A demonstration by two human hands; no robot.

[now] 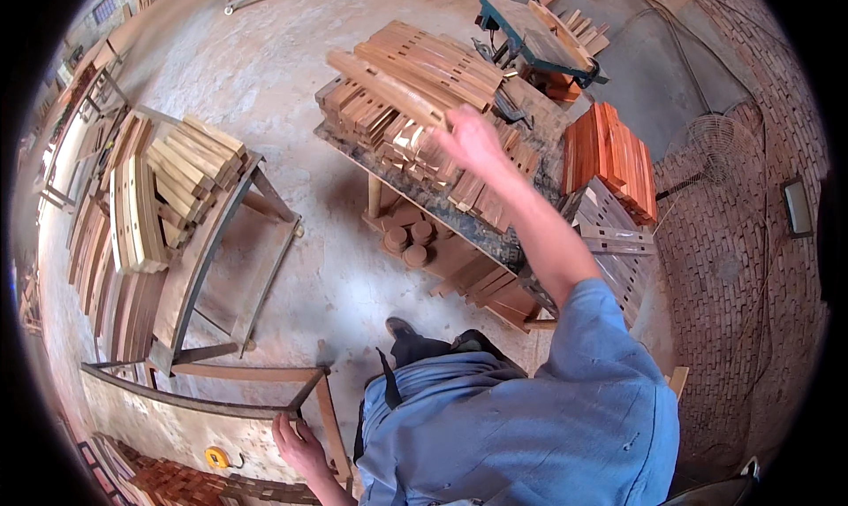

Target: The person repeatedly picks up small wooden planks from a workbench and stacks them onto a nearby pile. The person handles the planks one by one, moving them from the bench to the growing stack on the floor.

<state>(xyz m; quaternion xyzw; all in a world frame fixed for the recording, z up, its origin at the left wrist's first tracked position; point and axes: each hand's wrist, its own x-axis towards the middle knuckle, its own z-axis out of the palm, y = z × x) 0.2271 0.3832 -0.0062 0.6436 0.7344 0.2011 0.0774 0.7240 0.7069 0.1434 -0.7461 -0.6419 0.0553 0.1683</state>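
Observation:
My right hand (470,141) reaches over the worktable with its fingers closed on the near end of a long wooden slat (384,86). The slat lies slanted across the stacked wood on that table. Just below the hand are short slotted wooden pieces (415,144), piled in rows. Farther back lies a row of slotted boards (433,60). Low on the left, my left hand (300,446) rests by the corner of a bench (194,413), its fingers apart and nothing seen in them. A yellow tape measure (216,457) lies on that bench.
Left stands a metal-framed table (212,250) stacked with curved wooden pieces (132,214). Reddish boards (609,161) rise right of the worktable (508,250), near a fan (711,144) and brick wall (715,267). Round wooden blocks (415,241) sit beneath. A machine table (534,33) stands behind.

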